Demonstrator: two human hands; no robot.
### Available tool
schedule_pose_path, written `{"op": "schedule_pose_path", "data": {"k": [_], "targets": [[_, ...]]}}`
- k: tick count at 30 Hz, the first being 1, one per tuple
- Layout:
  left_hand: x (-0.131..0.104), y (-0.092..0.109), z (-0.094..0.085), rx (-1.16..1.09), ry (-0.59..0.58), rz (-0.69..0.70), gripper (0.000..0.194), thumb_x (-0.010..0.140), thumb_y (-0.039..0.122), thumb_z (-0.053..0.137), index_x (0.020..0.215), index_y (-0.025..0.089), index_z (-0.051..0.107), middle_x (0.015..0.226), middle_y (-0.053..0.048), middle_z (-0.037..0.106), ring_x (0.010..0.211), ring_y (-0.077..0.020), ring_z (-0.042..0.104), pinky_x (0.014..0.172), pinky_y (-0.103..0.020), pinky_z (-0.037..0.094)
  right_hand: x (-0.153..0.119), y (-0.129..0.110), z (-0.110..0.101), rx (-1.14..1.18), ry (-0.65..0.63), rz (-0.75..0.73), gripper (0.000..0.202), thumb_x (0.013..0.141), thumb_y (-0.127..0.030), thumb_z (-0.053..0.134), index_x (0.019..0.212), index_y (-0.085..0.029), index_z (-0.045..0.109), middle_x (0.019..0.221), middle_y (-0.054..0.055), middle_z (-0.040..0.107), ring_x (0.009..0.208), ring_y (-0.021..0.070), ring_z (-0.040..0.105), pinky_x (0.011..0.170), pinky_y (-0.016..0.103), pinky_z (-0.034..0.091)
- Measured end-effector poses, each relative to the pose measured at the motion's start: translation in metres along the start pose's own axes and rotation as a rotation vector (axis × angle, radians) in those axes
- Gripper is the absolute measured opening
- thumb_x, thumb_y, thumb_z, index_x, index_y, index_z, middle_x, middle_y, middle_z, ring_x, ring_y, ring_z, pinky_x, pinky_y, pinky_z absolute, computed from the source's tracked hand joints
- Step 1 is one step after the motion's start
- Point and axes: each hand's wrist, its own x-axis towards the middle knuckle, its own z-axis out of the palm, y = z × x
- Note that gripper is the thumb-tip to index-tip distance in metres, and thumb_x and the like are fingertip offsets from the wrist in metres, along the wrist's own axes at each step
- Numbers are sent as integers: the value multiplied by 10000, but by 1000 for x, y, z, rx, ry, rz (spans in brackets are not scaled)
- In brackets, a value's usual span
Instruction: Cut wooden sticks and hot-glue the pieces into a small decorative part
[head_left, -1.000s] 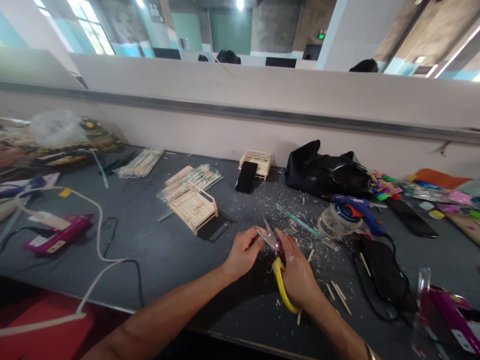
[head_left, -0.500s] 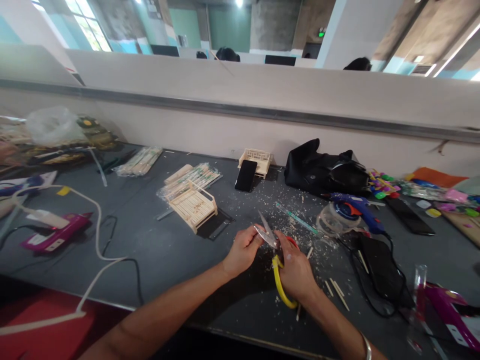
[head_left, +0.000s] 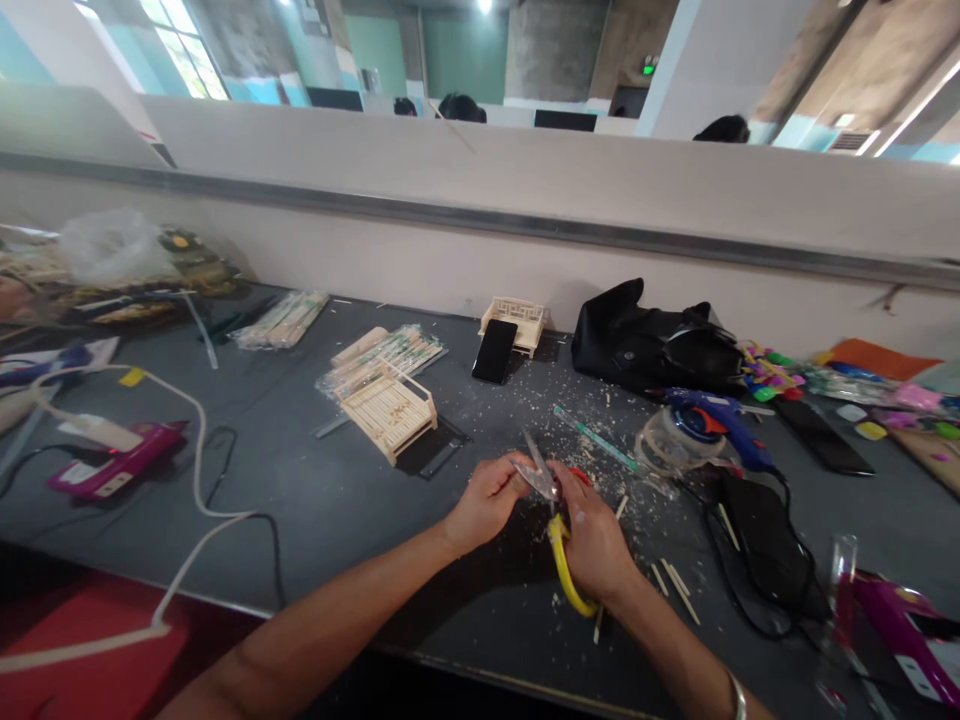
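My right hand (head_left: 600, 545) is wrapped round a pair of scissors (head_left: 561, 560) with yellow and red handles, their blades apart and pointing away to the left. Close beside the blades, the fingers of my left hand (head_left: 487, 505) are pinched together; whatever they hold is too small and hidden to make out. Small pale clippings (head_left: 551, 405) lie scattered on the dark table around both hands. Beyond my left hand stands a little model bench (head_left: 390, 410) built of thin wooden sticks. A few cut sticks (head_left: 679, 580) lie to the right of my right hand.
Behind are packs of sticks (head_left: 409, 350), a phone (head_left: 495, 350) leaning on a second stick model (head_left: 525, 320), and a black bag (head_left: 652, 340). At right lie a blue glue gun (head_left: 739, 435), a tape roll (head_left: 679, 440) and a black pouch (head_left: 772, 540). White cable (head_left: 199, 440) crosses the left side.
The whole view has shifted very slightly. Both hands stay in nearly the same place, and the scissor blades remain apart.
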Motion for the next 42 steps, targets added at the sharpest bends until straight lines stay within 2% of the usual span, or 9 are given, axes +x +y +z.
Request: {"op": "schedule_pose_path", "data": {"k": [8,13,16,21,24,28,34,38,42], "targets": [[2,3,1,-191,-16,-141,379,824,511,603,648,185,525,556,48,445,535,-111,404,556,-234,373,-2,-1,3,-32,16,29,687,684,-83,525,1370,-112,524,1089,149,740,980,278,701,881,402,561],[4,6,-1,-36,-11,-68,378,860,535,575,747,176,598,712,-6,605,691,-154,534,695,-267,443,2,0,3,-54,63,74,691,691,-70,514,1379,-142,512,1170,133,713,1084,268,667,946,407,532],[6,7,-3,-7,-39,-56,401,865,559,560,746,178,595,739,-19,632,718,-166,554,724,-279,454,3,0,3,-61,65,66,704,682,-59,507,1382,-138,509,1242,141,676,1155,277,625,1000,441,499],[3,4,0,-74,-19,-83,407,859,559,558,706,183,581,694,-12,596,688,-163,533,680,-273,431,2,-1,1,-28,32,65,721,691,-57,520,1405,-158,502,1154,127,701,1066,280,649,985,468,500],[0,3,3,-141,-2,-110,420,844,565,571,676,179,579,664,-3,544,653,-150,493,614,-256,394,1,-3,-2,-6,-20,88,740,694,-62,532,1421,-195,495,1133,105,709,1024,263,666,935,423,525],[-1,1,3,-219,-2,-142,432,798,571,642,655,170,568,604,32,456,577,-112,402,549,-232,331,3,-5,-5,3,-59,75,678,689,-68,539,1359,-174,548,1178,113,706,1062,254,663,948,382,516],[1,0,3,-290,-41,-267,460,771,612,649,675,173,550,549,62,402,500,-89,335,482,-215,281,5,-9,-6,-65,-89,106,598,688,-78,541,1282,-127,580,1033,125,745,914,260,700,806,345,544],[2,1,3,-76,27,-126,357,869,509,568,745,175,592,682,8,582,662,-143,518,653,-252,436,5,-11,-8,-125,-77,139,528,716,-100,541,1238,-150,596,930,97,754,807,237,704,716,299,522],[1,2,2,85,45,-30,295,907,436,514,782,182,596,742,-12,632,707,-161,559,712,-270,457,5,-11,-8,-142,-88,155,500,716,-101,533,1207,-166,601,882,78,751,746,231,699,663,293,511]]}}
